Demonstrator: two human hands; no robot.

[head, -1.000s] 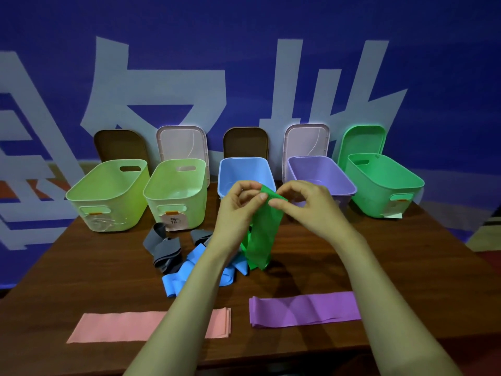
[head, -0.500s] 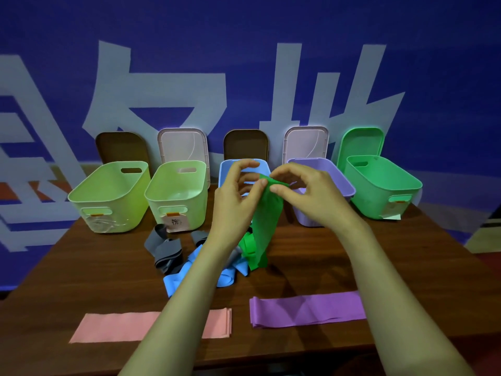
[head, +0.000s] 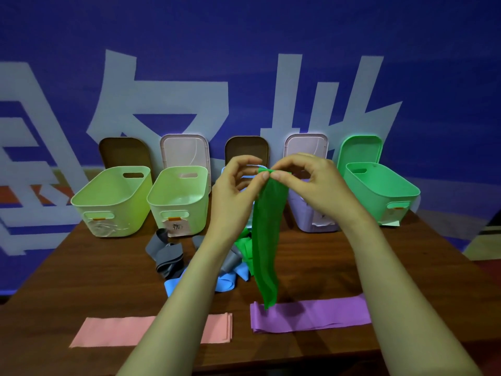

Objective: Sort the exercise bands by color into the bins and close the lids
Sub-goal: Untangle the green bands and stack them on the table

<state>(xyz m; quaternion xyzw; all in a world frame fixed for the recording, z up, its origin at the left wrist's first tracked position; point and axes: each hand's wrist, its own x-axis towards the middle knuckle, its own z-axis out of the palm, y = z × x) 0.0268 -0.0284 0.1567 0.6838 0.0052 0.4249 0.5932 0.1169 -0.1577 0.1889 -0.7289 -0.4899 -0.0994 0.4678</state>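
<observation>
- At the far left of the table (head: 89, 270), a yellow-green bin (head: 111, 202) stands open, its brown lid (head: 124, 153) leaning on the wall behind, so bands can drop straight in
- Near the front edge a pink band (head: 113, 331) lies flat, seemingly smoothed and set apart
- Grey bands (head: 165, 253) and a blue band (head: 226, 282) lie tangled mid-table, unsorted
- The left hand (head: 233, 194) pinches the top edge of the green band (head: 267, 240) between thumb and fingertip
- That band hangs lengthwise, its tip over the purple band (head: 311, 313), probably held up to straighten it
- The right hand (head: 317, 185) pinches the same edge, and the open green bin (head: 379, 191) at far right looks like its destination
</observation>
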